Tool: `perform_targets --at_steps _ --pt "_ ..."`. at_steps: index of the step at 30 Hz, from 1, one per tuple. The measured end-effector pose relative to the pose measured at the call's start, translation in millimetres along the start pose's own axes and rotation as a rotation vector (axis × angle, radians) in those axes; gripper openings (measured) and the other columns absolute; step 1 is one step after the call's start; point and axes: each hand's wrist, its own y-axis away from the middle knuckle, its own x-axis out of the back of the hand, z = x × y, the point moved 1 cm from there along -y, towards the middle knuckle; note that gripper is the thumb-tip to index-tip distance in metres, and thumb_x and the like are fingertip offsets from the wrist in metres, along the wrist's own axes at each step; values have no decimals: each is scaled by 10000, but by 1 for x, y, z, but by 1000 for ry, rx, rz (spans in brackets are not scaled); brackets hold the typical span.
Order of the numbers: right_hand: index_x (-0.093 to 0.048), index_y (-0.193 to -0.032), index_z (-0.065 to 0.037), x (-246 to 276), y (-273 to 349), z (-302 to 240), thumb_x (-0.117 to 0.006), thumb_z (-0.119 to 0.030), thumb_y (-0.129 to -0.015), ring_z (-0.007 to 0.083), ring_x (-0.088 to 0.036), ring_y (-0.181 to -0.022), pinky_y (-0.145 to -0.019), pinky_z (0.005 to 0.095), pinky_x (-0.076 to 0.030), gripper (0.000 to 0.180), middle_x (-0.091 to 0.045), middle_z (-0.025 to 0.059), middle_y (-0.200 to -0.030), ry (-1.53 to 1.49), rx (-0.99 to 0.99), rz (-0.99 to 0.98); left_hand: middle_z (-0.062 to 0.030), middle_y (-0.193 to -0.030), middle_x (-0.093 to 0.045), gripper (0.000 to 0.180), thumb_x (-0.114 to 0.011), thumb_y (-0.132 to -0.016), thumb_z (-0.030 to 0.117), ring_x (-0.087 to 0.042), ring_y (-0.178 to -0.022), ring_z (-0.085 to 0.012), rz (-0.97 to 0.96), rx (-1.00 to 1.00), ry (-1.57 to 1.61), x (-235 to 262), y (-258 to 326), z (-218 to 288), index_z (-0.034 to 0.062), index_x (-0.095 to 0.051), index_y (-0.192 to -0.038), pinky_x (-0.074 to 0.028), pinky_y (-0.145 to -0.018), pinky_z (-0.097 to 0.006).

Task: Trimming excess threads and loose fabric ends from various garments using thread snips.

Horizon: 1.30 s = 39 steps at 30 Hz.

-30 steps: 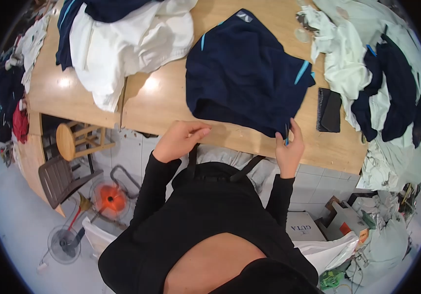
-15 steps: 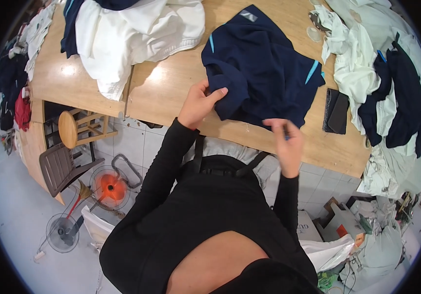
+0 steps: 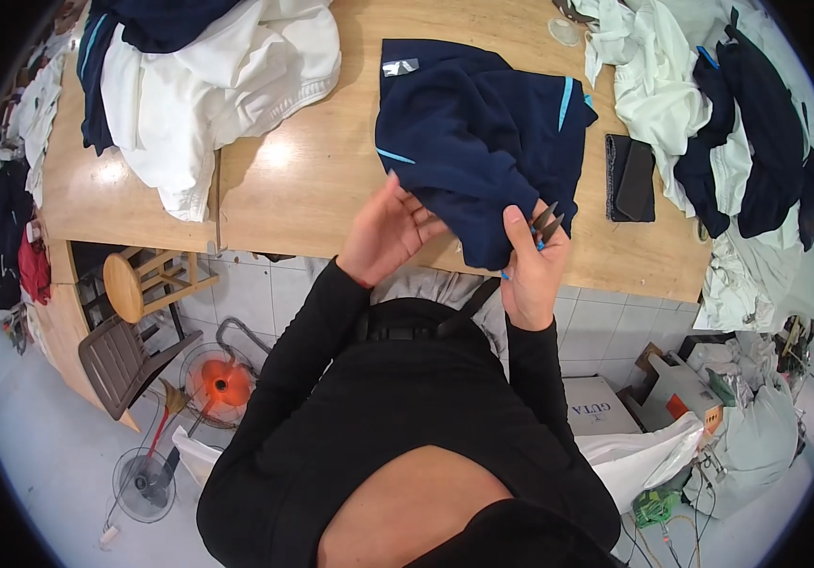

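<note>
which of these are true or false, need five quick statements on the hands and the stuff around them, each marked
1. The right hand holds dark-bladed snips. True.
2. The left hand is clenched in a fist. False: it is open, its fingers spread at the edge of the navy garment.
3. The navy garment has light blue strips on it. True.
4. The dark flat item lies to the left of the navy garment. False: it lies to its right on the table.
5. The stool has a square black seat. False: its seat is round and of light wood.
</note>
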Motion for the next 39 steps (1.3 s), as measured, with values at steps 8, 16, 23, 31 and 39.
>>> perform_targets --at_steps 8,16,23,31,39 --pt "-653 -1436 4 14 3 -17 -734 -82 -1034 -15 -575 -706 -513 182 -339 420 -747 -21 -1111 3 112 43 -184 -1627 -542 566 -563 -1144 284 -546 -1490 -332 167 -59 285 1 -22 12 4 -414 -1614 -439 -1250 -516" --pt "-669 -1383 -12 34 -6 -27 -742 -135 -1023 46 -671 -804 -568 195 -457 387 -749 19 -1166 -59 44 146 -189 -1568 -574 591 -663 -1035 41 -582 -1456 -349 -19 -206 -69 -24 6 36 13 -438 -1580 -497 -1193 -529" --pt "-621 -1432 32 55 -7 -19 -744 -104 -1009 237 -713 -1216 -1048 377 -579 461 -701 158 -1370 -75 63 163 -50 -1260 -730 451 -779 -1002 56 -734 -1038 -139 239 -98 -354 -9 5 26 67 -595 -1413 -588 -818 -297" --pt "-628 -1421 41 50 -3 -15 -746 -93 -1004 225 -700 -1222 -1033 348 -572 454 -702 147 -1372 -62 46 64 -68 -1332 -730 378 -719 -1082 144 -751 -1111 -173 460 -178 -56 -44 11 25 65 -594 -1430 -631 -915 -349" --pt "-697 -1307 -20 58 -15 -16 -767 -142 -991 158 -749 -1039 -745 254 -592 346 -749 86 -1237 -79 -27 296 -103 -1131 -789 233 -765 -1053 126 -774 -923 -175 300 -263 -346 -35 10 36 13 -683 -1239 -644 -787 -329"
